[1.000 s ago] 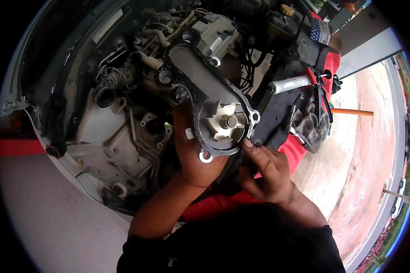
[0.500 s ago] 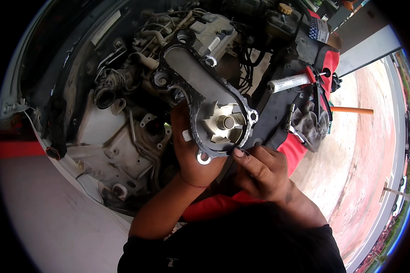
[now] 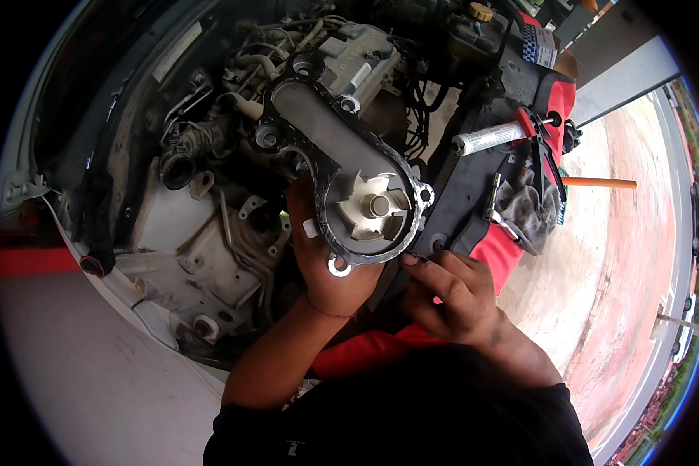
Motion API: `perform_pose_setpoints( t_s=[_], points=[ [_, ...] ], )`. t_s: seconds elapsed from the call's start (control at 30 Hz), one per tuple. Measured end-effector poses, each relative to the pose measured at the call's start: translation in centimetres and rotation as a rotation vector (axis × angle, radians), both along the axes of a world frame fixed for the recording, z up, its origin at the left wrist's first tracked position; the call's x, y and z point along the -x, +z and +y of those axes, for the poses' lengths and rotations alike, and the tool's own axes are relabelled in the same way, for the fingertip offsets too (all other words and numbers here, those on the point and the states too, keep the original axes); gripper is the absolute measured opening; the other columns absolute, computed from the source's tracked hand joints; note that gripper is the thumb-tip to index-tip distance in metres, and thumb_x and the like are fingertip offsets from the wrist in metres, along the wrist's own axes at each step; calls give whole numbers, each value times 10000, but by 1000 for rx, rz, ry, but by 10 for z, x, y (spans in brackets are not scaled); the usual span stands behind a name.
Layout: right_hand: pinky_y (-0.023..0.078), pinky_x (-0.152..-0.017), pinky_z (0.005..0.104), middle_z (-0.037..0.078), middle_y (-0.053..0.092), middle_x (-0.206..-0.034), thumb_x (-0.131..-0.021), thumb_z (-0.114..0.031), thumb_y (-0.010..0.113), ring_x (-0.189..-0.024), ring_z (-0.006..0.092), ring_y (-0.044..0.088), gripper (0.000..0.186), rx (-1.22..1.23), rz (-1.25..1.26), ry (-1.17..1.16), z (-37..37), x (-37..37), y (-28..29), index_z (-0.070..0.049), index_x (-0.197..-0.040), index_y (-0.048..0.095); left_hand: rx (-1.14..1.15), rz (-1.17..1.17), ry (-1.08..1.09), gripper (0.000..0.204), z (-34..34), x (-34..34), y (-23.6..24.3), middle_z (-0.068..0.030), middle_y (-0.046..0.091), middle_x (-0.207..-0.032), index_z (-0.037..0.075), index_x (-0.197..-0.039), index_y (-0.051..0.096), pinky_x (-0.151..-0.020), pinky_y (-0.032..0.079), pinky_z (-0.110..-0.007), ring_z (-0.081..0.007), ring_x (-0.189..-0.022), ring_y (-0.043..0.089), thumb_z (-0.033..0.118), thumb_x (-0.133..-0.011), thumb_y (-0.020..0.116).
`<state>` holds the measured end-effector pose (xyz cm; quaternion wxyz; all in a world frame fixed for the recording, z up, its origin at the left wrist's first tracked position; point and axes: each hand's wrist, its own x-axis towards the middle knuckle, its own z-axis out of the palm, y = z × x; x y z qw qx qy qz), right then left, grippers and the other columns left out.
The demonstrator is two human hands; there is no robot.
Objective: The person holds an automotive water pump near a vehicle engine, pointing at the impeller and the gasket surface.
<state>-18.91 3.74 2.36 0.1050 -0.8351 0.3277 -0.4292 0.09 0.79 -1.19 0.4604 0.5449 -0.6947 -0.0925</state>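
Note:
My left hand is closed around a metal water pump from beneath, and most of its fingers are hidden behind the housing. The pump faces up, its pale bladed impeller in the round end. Black sealant lies along parts of the pump's rim. My right hand is close to the lower right of that rim, a little apart from it. One finger points toward the pump with a dark smear at its tip. The other fingers are bent, and I see nothing held in them.
Behind the pump lies the engine in the open bay. To the right, a sealant gun with a white cartridge, a ratchet and a grey rag rest on the front edge. A red cover drapes there. An orange rod juts outward.
The pump has shifted slightly left in my left hand. My right fingertip, at the rim before, is now a little away from it.

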Motion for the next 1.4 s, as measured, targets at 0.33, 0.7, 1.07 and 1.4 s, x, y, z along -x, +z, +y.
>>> perform_pose_setpoints(
  t_s=[0.33, 0.7, 1.07, 1.4],
  points=[
    [569, -556, 343, 138, 595, -790, -970, -153, 604, -544, 174, 569, 705, -1123, -1350, 382, 14, 36, 11, -55, -1602, 307, -100, 859, -111, 600, -10, 11, 0, -209, 593, -1310, -18, -1301, 598, -939, 523, -472, -378, -1141, 627, 84, -774, 866],
    [547, -679, 385, 72, 558, -827, -836, -28, 711, -720, 234, 636, 691, -135, 553, -458, -43, 81, 20, -159, -1496, 556, -75, 450, -86, 510, -22, 4, 10, -117, 723, -1164, -8, -1252, 625, -911, 557, -347, -239, -1047, 712, 17, -791, 841],
    [558, -677, 347, 47, 633, -874, -864, -171, 716, -807, 203, 688, 658, 40, 1341, -269, -109, 77, 37, -225, -1500, 559, -66, 660, -77, 605, -25, 4, 5, -118, 667, -1208, -5, -1304, 566, -924, 538, -355, -241, -1048, 682, 34, -782, 869],
    [539, -720, 345, 89, 615, -978, -886, -139, 628, -854, 234, 659, 473, 141, 1333, -148, -107, 69, 35, -115, -1358, 616, -120, 743, -26, 589, -27, 3, 4, -135, 631, -1239, -9, -1275, 593, -937, 530, -373, -277, -1088, 661, 39, -762, 878]
  ],
)
